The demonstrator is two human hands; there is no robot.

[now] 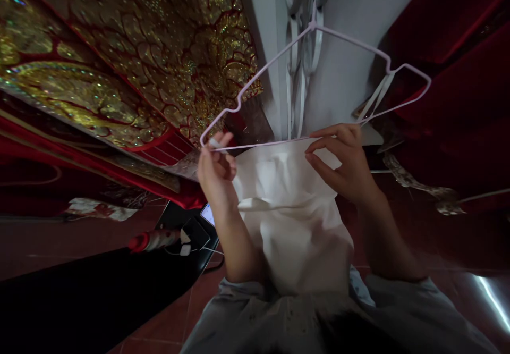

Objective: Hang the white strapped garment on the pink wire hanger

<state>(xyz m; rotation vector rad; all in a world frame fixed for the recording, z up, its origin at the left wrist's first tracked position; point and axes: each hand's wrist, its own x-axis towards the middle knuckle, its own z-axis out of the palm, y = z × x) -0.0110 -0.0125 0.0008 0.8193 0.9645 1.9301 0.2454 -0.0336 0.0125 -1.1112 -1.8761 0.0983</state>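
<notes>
A pale pink clothes hanger [274, 59] hangs in front of me, its lower bar level with both hands. Below it a white garment [297, 226] drapes down toward my lap. One thin white strap [376, 97] of the garment is looped in the hanger's right notch. My left hand [217, 168] is at the hanger's left corner, fingers curled around a small whitish piece that looks like the other strap, slightly blurred. With thumb and fingertips pinched, my right hand [338, 154] is at the garment's top edge, just under the bar.
Gold-sequined red garments [179, 40] hang at the left, dark red fabric [458, 77] at the right. Grey-white linked loops [294, 45] run down behind the hanger. A black table [131, 269] at lower left bears a red-capped bottle [159, 238], a phone [207, 215] and a white charger [185, 250].
</notes>
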